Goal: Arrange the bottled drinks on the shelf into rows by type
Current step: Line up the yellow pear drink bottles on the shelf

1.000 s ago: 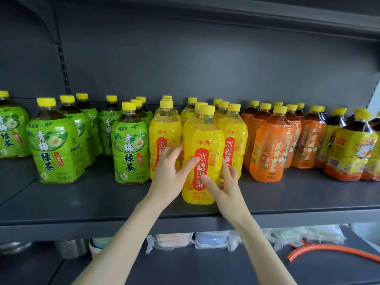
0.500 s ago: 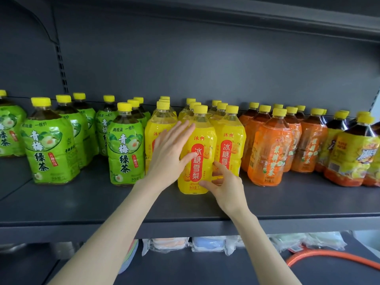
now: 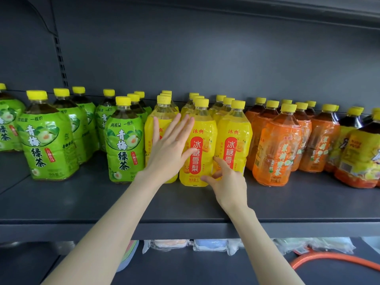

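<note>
1. Pretty far along, judging by the shelf [image 3: 61,202]: green tea bottles [image 3: 123,140] left, yellow pear bottles [image 3: 200,145] middle, orange bottles [image 3: 275,149] right, darker yellow-label ones [image 3: 357,153] far right.
2. Left hand [image 3: 170,147] flat, fingers spread, pressed on the yellow fronts, gripping nothing.
3. Right hand [image 3: 228,179] loosely open, fingertips nudging a front yellow bottle's base.
4. Left to do, probably: squaring the green rows, looking staggered with gaps.

a dark grey metal shelf [image 3: 86,204] carries upright yellow-capped bottles in rows running front to back: green tea bottles [image 3: 124,140] at the left, yellow pear-drink bottles [image 3: 202,149] in the middle, orange-labelled tea bottles [image 3: 275,153] beside them, and yellow-and-red-labelled dark tea bottles [image 3: 357,159] at the right.
</note>
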The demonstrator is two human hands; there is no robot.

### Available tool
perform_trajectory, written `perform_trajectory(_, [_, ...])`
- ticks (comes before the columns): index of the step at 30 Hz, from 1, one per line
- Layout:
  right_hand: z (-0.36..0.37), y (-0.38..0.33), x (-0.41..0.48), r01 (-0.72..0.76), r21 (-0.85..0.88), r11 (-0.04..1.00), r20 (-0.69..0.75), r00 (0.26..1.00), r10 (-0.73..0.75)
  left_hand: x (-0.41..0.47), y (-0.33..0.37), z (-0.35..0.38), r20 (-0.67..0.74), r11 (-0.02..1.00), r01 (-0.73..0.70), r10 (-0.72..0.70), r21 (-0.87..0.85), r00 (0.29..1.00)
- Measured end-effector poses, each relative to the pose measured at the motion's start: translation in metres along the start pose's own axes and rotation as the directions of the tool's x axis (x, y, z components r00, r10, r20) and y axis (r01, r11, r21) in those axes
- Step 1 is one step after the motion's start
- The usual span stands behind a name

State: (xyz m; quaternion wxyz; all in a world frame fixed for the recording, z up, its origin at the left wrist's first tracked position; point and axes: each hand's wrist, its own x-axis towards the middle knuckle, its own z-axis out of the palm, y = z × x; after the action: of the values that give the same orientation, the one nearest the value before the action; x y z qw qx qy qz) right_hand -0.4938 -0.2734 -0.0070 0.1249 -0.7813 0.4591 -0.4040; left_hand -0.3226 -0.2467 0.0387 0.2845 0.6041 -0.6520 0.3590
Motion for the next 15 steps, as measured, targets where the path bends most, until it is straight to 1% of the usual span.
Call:
perform_trajectory(3, [0.003, 0.000, 0.004, 0.012, -0.028, 1.000, -0.009, 1.000, -0.013, 0.003, -0.001, 0.004, -0.010, 0.997, -0.006, 0.007, 0.080, 1.000])
perform_trajectory(8, [0.009, 0.003, 0.011, 0.019, -0.086, 0.996, 0.001, 1.000, -0.019, 0.003, 0.002, 0.011, -0.049, 0.994, 0.001, 0.004, 0.106, 0.999])
perform_trajectory(13, [0.010, 0.007, 0.012, 0.046, -0.095, 0.994, 0.005, 0.999, -0.046, 0.001, 0.007, 0.010, -0.049, 0.991, 0.016, -0.009, 0.135, 0.999])
perform_trajectory(15, [0.008, 0.009, 0.008, 0.050, -0.055, 0.997, -0.025, 0.998, -0.051, -0.003, 0.010, 0.010, -0.047, 0.991, 0.032, -0.026, 0.131, 0.999])
